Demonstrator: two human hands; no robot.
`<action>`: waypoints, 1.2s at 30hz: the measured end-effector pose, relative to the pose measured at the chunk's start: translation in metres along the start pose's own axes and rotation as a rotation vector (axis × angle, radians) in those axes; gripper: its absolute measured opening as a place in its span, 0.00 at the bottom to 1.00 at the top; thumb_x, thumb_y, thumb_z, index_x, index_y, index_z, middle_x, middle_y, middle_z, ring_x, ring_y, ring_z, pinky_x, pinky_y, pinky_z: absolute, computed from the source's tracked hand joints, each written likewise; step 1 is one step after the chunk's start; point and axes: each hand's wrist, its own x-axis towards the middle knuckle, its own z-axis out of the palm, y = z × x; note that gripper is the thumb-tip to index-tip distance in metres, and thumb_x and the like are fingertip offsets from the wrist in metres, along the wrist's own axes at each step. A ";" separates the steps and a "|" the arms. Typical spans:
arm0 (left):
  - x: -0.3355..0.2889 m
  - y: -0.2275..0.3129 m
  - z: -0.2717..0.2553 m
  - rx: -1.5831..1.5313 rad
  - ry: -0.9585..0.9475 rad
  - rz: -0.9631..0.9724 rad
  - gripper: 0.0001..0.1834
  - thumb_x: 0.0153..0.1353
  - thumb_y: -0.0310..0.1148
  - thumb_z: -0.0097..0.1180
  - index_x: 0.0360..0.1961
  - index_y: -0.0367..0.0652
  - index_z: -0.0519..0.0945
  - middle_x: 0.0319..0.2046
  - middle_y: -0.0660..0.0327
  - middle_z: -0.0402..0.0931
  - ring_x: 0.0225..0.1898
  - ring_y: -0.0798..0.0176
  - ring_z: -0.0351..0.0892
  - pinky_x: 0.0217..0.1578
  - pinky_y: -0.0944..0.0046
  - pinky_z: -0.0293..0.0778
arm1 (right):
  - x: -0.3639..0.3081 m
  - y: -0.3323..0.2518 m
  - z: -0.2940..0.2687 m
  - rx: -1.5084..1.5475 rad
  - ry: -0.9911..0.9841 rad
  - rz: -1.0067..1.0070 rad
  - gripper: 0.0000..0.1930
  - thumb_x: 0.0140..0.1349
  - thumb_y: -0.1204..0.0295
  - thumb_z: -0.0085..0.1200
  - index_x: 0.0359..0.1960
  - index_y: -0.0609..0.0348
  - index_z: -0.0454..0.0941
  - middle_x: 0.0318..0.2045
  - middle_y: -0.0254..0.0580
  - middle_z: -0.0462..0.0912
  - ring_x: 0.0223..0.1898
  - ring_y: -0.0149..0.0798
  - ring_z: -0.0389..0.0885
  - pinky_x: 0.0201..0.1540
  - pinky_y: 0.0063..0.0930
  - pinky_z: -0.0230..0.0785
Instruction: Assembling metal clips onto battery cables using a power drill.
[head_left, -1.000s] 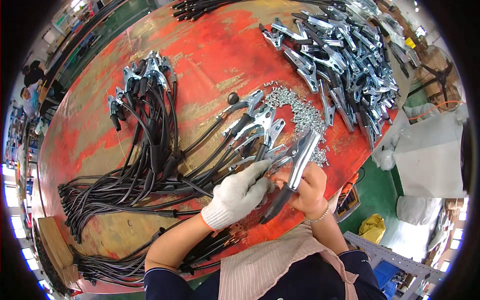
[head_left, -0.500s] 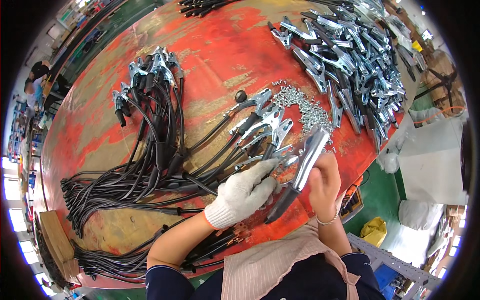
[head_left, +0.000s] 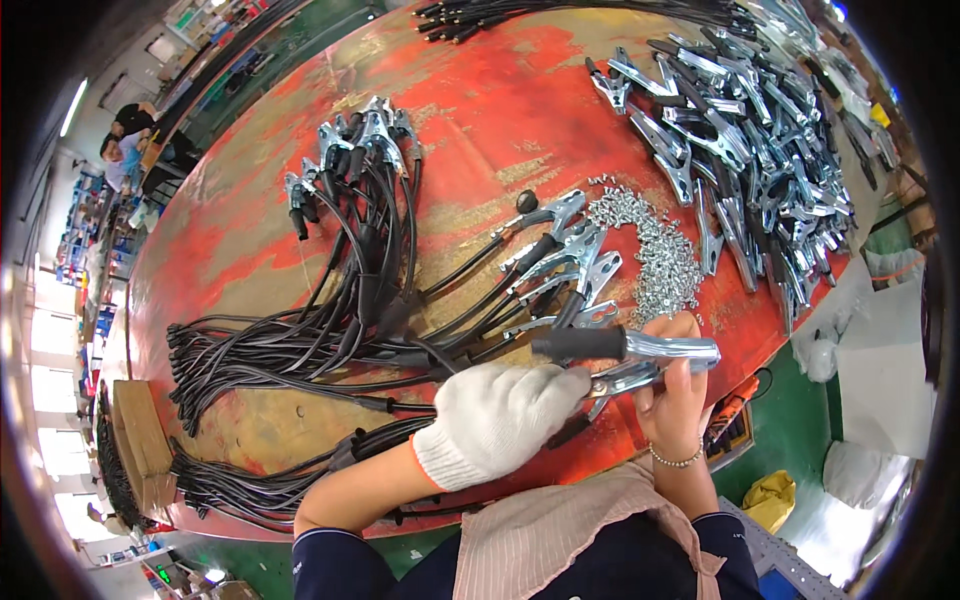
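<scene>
Far left edge of the red table (head_left: 250,250): a cardboard box (head_left: 135,440) at the rim, with a fan of black cables (head_left: 250,350) spreading beside it. Cable ends bunch at lower left; their far ends carry metal clamps (head_left: 350,150) grouped toward the upper middle of the table.

Left hand (head_left: 495,420), in a white knit glove: fingers curled closed around the lower jaw end of a metal clamp (head_left: 625,360), near the table's front edge. Grip narrow, glove fingertips pressed against the metal just below the black handle sleeve (head_left: 575,343). A cable runs leftward from under the glove.

Held clamp: long axis lies close to horizontal, roughly along the table's front edge. The black-sleeved handle points to the person's left, the bare bright metal end points right. It is lifted off the table surface, over the near rim.

Right hand (head_left: 675,385), bare, bead bracelet (head_left: 672,460) at the wrist: fingers wrapped over the right-hand metal end of the same clamp, thumb side up, closed firmly on it.

Just beyond the hands: a row of cabled clamps (head_left: 560,260) lying on the table, then a heap of small silver screws (head_left: 655,255). Far right: a large pile of loose metal clamps (head_left: 760,150), uncabled.
</scene>
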 end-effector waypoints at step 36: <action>-0.018 0.008 -0.009 -1.416 0.788 -0.721 0.30 0.60 0.25 0.50 0.62 0.38 0.57 0.29 0.56 0.77 0.20 0.70 0.72 0.20 0.73 0.68 | 0.095 0.012 0.051 -0.016 -0.378 0.448 0.09 0.64 0.71 0.54 0.43 0.59 0.75 0.38 0.35 0.82 0.36 0.29 0.81 0.39 0.24 0.75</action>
